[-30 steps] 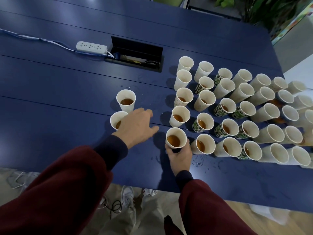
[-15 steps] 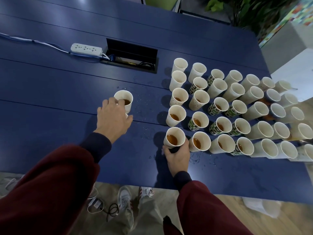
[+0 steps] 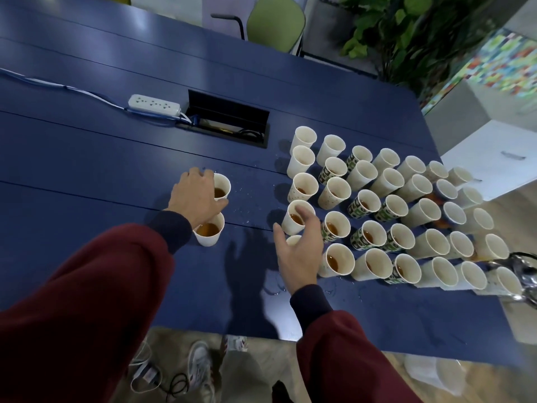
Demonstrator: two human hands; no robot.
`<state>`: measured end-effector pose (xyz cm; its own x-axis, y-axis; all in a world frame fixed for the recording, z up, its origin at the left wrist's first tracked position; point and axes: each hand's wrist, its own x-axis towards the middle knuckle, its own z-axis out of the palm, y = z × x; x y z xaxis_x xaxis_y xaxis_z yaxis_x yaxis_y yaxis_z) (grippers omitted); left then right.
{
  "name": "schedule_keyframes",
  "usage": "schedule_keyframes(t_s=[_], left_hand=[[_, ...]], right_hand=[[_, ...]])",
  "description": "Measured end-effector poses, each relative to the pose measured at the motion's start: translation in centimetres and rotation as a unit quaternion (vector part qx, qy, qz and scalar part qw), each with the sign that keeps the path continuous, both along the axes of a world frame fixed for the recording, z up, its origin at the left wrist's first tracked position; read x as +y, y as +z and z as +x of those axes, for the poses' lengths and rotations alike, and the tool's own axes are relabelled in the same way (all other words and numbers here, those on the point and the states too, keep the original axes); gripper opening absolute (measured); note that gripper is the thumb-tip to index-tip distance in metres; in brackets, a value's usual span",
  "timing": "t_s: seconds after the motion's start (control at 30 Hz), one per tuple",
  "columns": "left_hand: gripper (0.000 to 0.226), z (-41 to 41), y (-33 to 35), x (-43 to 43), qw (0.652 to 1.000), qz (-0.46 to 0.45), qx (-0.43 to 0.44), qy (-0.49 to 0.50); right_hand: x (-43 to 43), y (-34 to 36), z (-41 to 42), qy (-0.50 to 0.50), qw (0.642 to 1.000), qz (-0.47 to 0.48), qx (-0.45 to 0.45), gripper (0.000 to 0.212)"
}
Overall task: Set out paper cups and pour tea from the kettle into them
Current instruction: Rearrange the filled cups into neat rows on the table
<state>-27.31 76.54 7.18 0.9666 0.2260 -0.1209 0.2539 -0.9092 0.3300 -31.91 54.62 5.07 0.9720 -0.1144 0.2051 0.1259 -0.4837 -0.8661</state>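
Two paper cups of tea stand apart at the left of the blue table (image 3: 87, 175). My left hand (image 3: 194, 196) grips the farther cup (image 3: 223, 184), thumb on its near side. The nearer cup (image 3: 207, 231) sits just below my wrist. My right hand (image 3: 299, 254) hovers with spread fingers over a front cup (image 3: 293, 239), which is mostly hidden under it. To the right stand several rows of white and green-patterned cups (image 3: 374, 225), many holding tea. A glass kettle (image 3: 523, 269) shows at the right edge.
A white power strip (image 3: 154, 104) and an open black cable box (image 3: 229, 120) lie at the back. Water drops wet the table near the cups. A green chair (image 3: 276, 21), a plant (image 3: 406, 33) and a white cabinet (image 3: 494, 158) stand beyond the table.
My right hand has let go of the front cup and lifted with fingers spread. My left hand has moved to the far left cup and closed round it.
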Motion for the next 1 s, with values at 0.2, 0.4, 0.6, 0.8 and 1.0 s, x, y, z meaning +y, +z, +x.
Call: schedule_keyframes(t_s=[0.2,0.4,0.6,0.8,1.0], left_hand=[[0.086,2.5,-1.0,0.7,0.998,-0.017,0.056,-0.024],[0.086,4.3,-3.2,2.0,0.989,-0.088,0.107,-0.045],[0.05,6.8,-2.7,1.3,0.992,-0.074,0.071,-0.073],[0.043,10.4,-1.2,-2.1,0.991,-0.111,0.027,-0.065],[0.05,14.1,-0.2,-4.2,0.983,-0.15,0.073,-0.071]], right_hand=[[2.0,-0.9,2.6,0.117,0.99,-0.058,0.05,0.044],[3.8,-2.0,6.7,0.207,0.962,-0.11,0.137,0.062],[5.0,-2.0,11.5,0.291,0.922,-0.169,0.19,0.095],[5.7,-1.8,15.6,0.277,0.925,-0.192,0.176,0.103],[3.9,-2.0,19.2,0.26,0.937,-0.204,0.117,0.072]])
